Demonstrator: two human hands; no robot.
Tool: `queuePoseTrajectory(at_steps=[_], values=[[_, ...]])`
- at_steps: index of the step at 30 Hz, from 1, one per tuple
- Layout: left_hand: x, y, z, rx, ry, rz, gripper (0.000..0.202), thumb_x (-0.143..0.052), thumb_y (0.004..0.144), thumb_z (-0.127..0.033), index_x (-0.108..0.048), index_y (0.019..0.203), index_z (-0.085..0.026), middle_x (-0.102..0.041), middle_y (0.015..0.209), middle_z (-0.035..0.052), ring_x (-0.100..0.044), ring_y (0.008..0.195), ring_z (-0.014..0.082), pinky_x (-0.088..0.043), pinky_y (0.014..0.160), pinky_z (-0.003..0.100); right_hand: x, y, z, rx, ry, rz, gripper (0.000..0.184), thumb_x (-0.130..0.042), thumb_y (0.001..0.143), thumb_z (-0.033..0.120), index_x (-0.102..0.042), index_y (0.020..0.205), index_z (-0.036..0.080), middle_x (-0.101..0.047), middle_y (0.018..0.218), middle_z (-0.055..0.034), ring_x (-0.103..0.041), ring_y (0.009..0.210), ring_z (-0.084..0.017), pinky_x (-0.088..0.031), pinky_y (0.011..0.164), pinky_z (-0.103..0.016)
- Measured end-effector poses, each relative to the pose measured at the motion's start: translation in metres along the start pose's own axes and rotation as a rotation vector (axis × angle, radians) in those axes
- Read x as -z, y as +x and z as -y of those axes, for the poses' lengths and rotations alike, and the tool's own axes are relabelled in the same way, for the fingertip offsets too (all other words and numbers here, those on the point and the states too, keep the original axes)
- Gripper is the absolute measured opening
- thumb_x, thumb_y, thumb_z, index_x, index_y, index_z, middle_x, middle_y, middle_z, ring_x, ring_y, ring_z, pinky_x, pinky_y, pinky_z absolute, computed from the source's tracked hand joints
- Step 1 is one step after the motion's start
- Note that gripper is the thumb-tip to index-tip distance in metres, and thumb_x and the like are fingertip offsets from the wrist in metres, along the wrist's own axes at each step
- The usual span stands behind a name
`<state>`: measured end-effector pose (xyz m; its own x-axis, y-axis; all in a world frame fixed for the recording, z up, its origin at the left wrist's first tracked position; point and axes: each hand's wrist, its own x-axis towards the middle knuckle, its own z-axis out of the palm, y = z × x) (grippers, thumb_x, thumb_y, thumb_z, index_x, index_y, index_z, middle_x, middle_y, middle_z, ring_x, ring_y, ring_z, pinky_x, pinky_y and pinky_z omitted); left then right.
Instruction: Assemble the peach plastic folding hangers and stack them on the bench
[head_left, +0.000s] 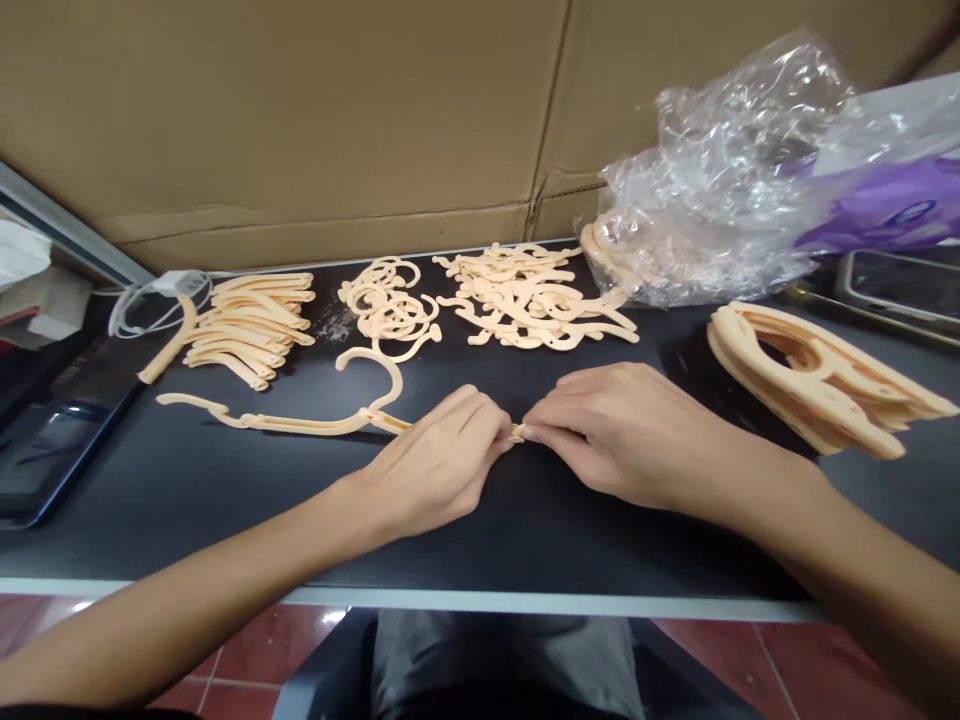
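A cream plastic hanger (300, 424) with a hook lies across the dark table, its left arm stretched out flat. My left hand (442, 455) is closed around the hanger's right arm. Close beside it, my right hand (615, 430) pinches a small cream piece at that arm's end; most of this piece is hidden by the fingers. The fingertips of both hands nearly meet at the joint. Behind the hanger lie a pile of loose hooks (394, 305), a stack of straight arm pieces (247, 325) and a heap of curved end pieces (536, 300).
Folded cream hangers (817, 380) are stacked at the right. A clear plastic bag (712, 200) and a purple packet (885, 205) stand behind them. At the left are a tablet (60, 440) and a white cable (161, 300). Cardboard (300, 110) walls the back.
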<state>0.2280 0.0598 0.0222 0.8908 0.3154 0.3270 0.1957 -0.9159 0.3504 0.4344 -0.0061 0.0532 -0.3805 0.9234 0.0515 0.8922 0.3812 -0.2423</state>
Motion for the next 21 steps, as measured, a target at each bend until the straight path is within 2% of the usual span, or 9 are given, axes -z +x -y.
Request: queuePoseTrajectory(at_steps=[10, 21], values=[[-0.0002, 0.0003, 0.0017, -0.009, -0.014, -0.025, 0.012, -0.044, 0.099, -0.009, -0.049, 0.091, -0.017, -0.059, 0.085, 0.0046, -0.052, 0.079, 0.0168, -0.049, 0.071, 0.032, 0.004, 0.0016, 0.0058, 0.012, -0.093, 0.097, 0.028, -0.047, 0.092, 0.014, -0.064, 0.07, 0.016, -0.064, 0.068, -0.0069, -0.053, 0.062, -0.015, -0.022, 0.057, -0.032], [-0.0005, 0.0003, 0.001, -0.024, -0.018, -0.022, 0.014, -0.043, 0.099, -0.008, -0.049, 0.09, -0.017, -0.059, 0.084, 0.0047, -0.052, 0.077, 0.0165, -0.048, 0.07, 0.032, 0.0052, 0.0002, 0.0064, 0.067, -0.113, 0.082, 0.027, -0.047, 0.09, 0.01, -0.064, 0.069, 0.015, -0.058, 0.064, -0.0045, -0.046, 0.06, -0.014, -0.021, 0.056, -0.032]])
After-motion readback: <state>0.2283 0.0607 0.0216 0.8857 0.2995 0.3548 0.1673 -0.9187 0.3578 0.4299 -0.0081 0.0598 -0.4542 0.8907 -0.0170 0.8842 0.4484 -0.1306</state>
